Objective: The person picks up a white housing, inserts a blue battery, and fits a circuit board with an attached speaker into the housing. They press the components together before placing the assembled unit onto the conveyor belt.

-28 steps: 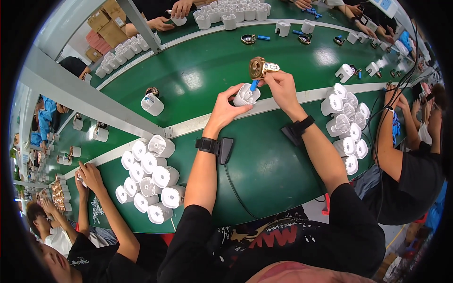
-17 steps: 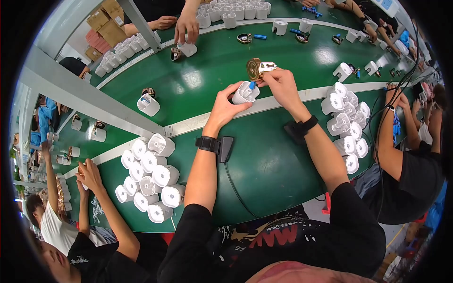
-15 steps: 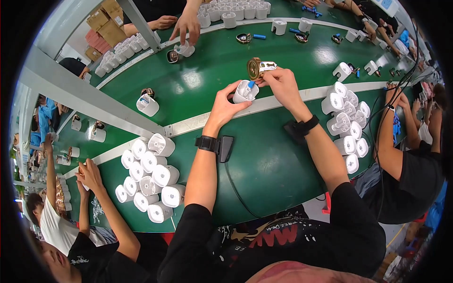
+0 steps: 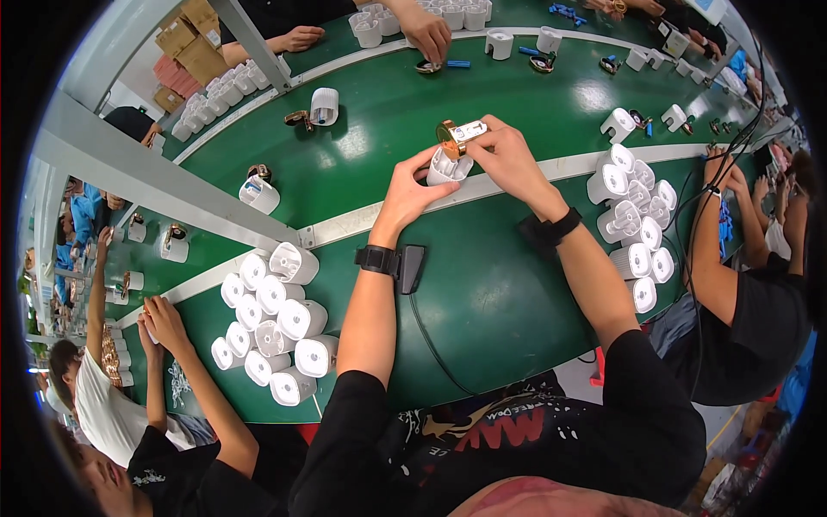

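My left hand (image 4: 407, 191) grips a white plastic housing (image 4: 446, 168) above the green belt (image 4: 482, 284). My right hand (image 4: 510, 159) holds a round brass-coloured part with a white piece on it (image 4: 458, 135) right against the top of that housing. Both wrists wear black bands; a dark strap tab hangs from the left one (image 4: 412, 269). A thin black cord runs from there back toward my body.
A cluster of white housings (image 4: 271, 323) lies at my left and another cluster (image 4: 633, 226) at my right. Single housings with brass parts ride the far belt (image 4: 324, 107). Other people's hands work across the belt (image 4: 428, 34), at left (image 4: 164, 323) and right (image 4: 732, 181).
The far belt's pieces moved leftward. My two hands closed together, bringing the brass part down onto the white housing. A person's hand across the belt reached in and set down a piece.
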`<action>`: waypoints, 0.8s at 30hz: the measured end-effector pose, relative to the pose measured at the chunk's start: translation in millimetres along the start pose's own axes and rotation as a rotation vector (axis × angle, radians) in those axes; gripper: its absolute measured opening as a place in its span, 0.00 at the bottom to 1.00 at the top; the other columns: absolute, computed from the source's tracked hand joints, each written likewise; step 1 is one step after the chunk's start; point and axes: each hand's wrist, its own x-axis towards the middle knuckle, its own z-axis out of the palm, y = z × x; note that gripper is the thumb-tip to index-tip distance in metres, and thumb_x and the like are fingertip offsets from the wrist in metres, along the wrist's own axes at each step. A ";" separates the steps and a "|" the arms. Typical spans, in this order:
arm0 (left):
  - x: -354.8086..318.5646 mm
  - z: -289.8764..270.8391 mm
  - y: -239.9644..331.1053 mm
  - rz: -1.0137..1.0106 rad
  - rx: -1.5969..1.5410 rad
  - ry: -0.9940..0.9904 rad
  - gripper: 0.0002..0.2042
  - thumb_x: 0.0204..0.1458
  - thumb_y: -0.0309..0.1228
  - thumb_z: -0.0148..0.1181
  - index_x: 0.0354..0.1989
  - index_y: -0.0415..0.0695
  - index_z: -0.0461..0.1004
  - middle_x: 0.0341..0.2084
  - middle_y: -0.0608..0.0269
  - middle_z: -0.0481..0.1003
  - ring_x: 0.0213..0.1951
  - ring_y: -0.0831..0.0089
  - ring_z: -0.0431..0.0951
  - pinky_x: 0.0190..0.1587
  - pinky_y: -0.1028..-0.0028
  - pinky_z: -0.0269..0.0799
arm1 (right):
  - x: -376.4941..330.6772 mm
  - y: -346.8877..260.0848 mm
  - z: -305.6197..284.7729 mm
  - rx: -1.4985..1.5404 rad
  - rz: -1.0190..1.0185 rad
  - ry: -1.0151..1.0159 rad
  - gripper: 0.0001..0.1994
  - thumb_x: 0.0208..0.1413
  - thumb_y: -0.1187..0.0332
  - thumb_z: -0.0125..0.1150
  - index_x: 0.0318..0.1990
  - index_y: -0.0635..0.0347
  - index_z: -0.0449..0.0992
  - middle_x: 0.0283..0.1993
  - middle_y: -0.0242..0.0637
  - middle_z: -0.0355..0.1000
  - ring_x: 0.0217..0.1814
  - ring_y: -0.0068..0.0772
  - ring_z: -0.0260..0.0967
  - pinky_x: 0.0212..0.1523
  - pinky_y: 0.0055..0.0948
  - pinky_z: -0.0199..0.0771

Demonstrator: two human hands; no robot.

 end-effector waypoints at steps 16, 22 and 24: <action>-4.4 -5.5 -3.3 -0.066 -0.101 0.027 0.34 0.40 0.23 0.73 0.60 0.35 0.70 0.47 0.57 0.78 0.46 0.71 0.79 0.52 0.71 0.75 | 4.4 40.2 15.2 0.267 0.135 -0.121 0.14 0.62 0.68 0.53 0.32 0.72 0.76 0.38 0.33 0.73 0.38 0.21 0.71 0.40 0.26 0.76; -3.5 -4.4 -0.8 -0.051 -0.055 0.012 0.33 0.41 0.23 0.73 0.60 0.35 0.71 0.45 0.57 0.79 0.47 0.71 0.79 0.53 0.71 0.75 | 1.4 38.2 19.5 0.478 0.189 -0.084 0.15 0.64 0.70 0.51 0.28 0.73 0.74 0.28 0.29 0.70 0.31 0.19 0.68 0.40 0.27 0.78; -3.5 -4.4 -0.3 -0.052 -0.056 0.010 0.33 0.41 0.23 0.73 0.60 0.36 0.71 0.45 0.57 0.79 0.47 0.71 0.79 0.53 0.71 0.75 | 1.5 37.1 23.0 0.478 0.185 -0.066 0.15 0.63 0.70 0.51 0.28 0.73 0.74 0.27 0.30 0.69 0.30 0.19 0.67 0.38 0.27 0.77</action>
